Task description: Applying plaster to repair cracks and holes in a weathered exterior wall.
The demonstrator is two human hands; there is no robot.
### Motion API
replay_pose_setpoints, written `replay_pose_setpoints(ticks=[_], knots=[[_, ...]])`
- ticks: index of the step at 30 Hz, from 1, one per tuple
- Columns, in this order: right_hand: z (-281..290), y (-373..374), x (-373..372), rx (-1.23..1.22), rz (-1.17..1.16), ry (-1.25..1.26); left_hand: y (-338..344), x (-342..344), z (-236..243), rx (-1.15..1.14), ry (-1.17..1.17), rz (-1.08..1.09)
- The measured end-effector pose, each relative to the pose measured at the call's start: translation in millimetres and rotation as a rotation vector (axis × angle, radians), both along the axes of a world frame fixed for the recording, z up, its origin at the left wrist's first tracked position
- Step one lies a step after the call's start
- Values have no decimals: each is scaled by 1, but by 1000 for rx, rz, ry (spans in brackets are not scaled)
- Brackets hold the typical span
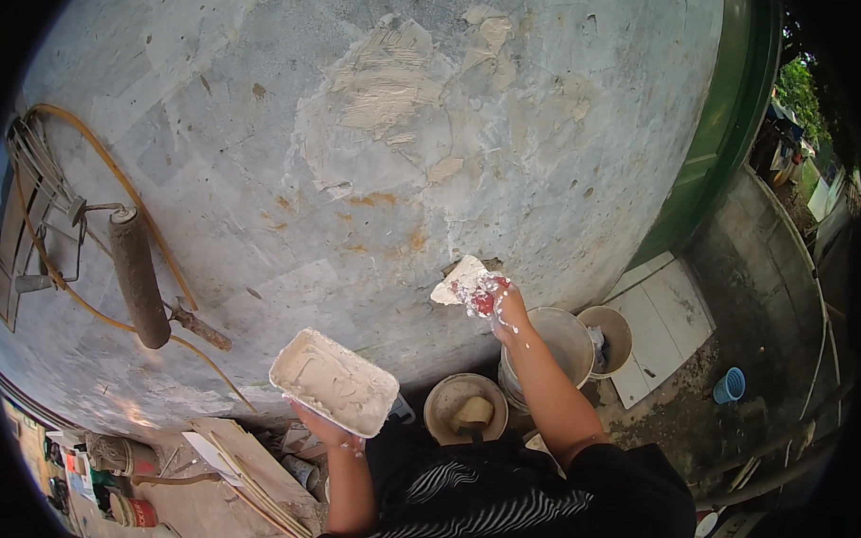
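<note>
My left hand [323,425] supports a pale rectangular tub [382,411] from beneath, its fingers mostly hidden under it. Smooth beige putty [336,384] fills much of the tub. In my right hand [496,304], spotted with white putty, is a putty knife [457,281] whose blade is covered in putty; the fingers are closed round its handle. The blade is at the grey wall [264,149], beside a dark broken hole [492,264] that it partly covers. Higher up, a rough beige putty patch [385,78] marks the wall.
A paint roller [138,278] and a yellowish hose [152,223] hang at the left. Below the wall stand a large bucket [580,333], a smaller bucket [621,344] and a round basin [430,411]. A blue plastic basket [730,385] is at right, near a green door [685,183]. Boards [253,462] lie lower left.
</note>
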State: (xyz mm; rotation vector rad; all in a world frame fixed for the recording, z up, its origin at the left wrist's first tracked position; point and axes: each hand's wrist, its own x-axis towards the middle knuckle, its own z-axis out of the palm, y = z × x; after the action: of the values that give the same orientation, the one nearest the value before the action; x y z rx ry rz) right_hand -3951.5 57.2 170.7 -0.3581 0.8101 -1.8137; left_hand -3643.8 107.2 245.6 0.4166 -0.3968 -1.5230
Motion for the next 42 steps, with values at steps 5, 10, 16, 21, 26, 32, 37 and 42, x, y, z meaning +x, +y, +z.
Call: replay_pose_setpoints(ticks=[5,10,16,21,26,32,37,42], knots=[[-8,4,1,-18,37,-33,0,7,-1,10,4,19],[-10,-1,2,-21,-19,-27,1,6,-2,-7,7,10],[3,13,7,-25,47,-48,-1,7,-6,39,18,20],[9,14,5,-25,4,4,1,7,-6,31,16,-4],[46,31,17,-89,35,77,4,1,0,-32,4,-23],[83,59,6,-139,-110,92,-1,-6,0,-63,1,-78],[95,78,-16,-191,-181,30,-8,-4,-6,-28,68,-116],[47,64,-75,-233,-317,-48,-3,-11,3,-42,57,-157]])
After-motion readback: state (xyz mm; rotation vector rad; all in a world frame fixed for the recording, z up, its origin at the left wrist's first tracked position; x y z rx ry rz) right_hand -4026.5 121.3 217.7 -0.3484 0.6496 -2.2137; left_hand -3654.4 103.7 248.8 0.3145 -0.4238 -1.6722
